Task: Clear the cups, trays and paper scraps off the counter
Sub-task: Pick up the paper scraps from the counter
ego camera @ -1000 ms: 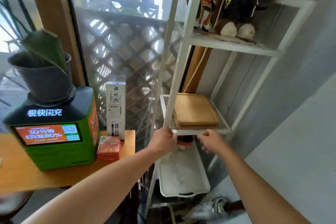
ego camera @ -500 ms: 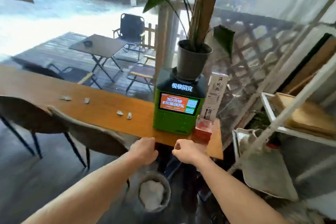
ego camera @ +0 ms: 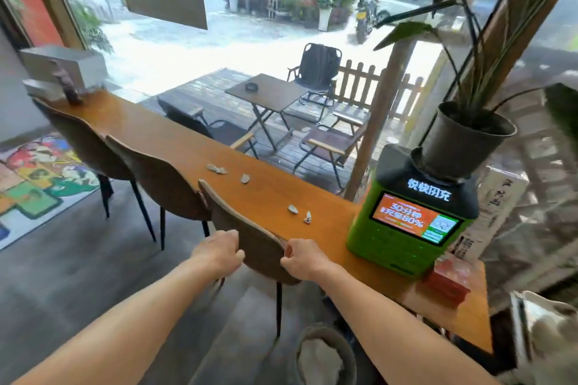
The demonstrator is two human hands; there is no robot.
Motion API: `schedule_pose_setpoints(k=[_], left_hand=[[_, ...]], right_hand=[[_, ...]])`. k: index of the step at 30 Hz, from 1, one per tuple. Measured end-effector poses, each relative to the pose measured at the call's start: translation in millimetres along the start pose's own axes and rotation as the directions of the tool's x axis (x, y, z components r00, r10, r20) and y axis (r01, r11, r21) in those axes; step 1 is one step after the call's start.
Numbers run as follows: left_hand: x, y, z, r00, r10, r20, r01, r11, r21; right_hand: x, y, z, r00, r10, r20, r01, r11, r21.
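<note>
Several small crumpled paper scraps lie on the long wooden counter (ego camera: 156,134): one (ego camera: 216,169) and another (ego camera: 245,178) near its middle, two more (ego camera: 293,209) (ego camera: 308,217) closer to me. My left hand (ego camera: 219,251) hovers with loosely curled fingers at the left edge of the nearest brown chair's back (ego camera: 250,237) and holds nothing. My right hand (ego camera: 300,259) is curled into a loose fist at the right edge of that chair back, just short of the counter's front edge, with nothing visible in it. No cups are in view.
A green charging kiosk (ego camera: 409,222) with a potted plant (ego camera: 463,141) on top stands on the counter's right part, with a red box (ego camera: 447,281) and a white carton (ego camera: 497,206) beside it. A round bin (ego camera: 325,353) sits under the counter. Two more chairs (ego camera: 162,178) line the counter's left.
My view has swung left from the white shelf to the counter. Both hands left the shelf and now hang in front of the nearest chair back.
</note>
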State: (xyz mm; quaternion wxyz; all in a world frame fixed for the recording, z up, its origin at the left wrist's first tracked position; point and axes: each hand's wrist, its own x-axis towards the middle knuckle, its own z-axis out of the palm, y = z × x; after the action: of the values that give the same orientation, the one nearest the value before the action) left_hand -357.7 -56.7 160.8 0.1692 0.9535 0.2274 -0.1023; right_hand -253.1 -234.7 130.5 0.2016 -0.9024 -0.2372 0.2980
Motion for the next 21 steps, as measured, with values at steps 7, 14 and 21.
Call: schedule_pose_setpoints(k=[7, 14, 21], left_hand=[[59.2, 3.4, -21.1, 0.997, 0.069, 0.021, -0.068, 0.996, -0.049], [148.2, 31.6, -5.7, 0.97, 0.201, 0.135, -0.194, 0.979, -0.061], [271.6, 50.4, 12.7, 0.927, 0.241, 0.289, -0.253, 0.967, 0.006]], right_hand=[[36.5, 8.5, -16.8, 0.997, 0.069, -0.028, -0.068, 0.998, 0.004], [105.7, 39.3, -31.7, 0.978, 0.206, -0.035, -0.205, 0.978, 0.022], [204.6, 65.8, -57.4, 0.929, 0.37, -0.025, -0.365, 0.925, 0.105]])
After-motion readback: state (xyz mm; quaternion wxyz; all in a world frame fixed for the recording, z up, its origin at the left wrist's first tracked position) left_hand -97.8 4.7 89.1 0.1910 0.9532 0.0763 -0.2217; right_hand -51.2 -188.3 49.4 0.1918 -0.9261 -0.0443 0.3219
